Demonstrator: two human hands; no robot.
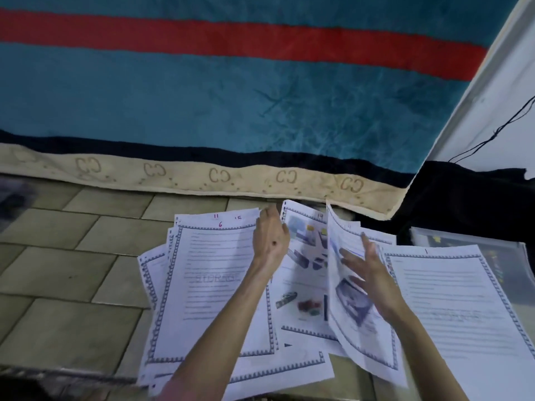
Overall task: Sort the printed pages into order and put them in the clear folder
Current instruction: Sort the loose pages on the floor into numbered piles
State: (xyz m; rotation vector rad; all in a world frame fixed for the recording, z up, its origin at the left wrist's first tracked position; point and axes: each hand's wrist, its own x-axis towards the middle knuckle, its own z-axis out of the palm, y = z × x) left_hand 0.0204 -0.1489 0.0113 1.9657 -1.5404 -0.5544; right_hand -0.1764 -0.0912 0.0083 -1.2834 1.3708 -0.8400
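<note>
Left of the page marked 1 (451, 308), the left hand (270, 241) reaches forward over the spread printed pages (214, 285), fingers curled at a sheet's top edge. The right hand (367, 273), fingers spread, props a lifted page (350, 308). The clear folder (480, 250) lies just beyond.

We cannot read the print on the pages (220, 273); only red numbers at their top edges come through, and some of those are too faint. The sheet (351, 299) under the right hand (373, 273) is smeared. The left hand (270, 238) hides its fingertips behind a page edge. Right of the right hand, the folder (474, 244) lies mostly under page 1 (454, 299) and runs off the frame. Both forearms are cut off below.
</note>
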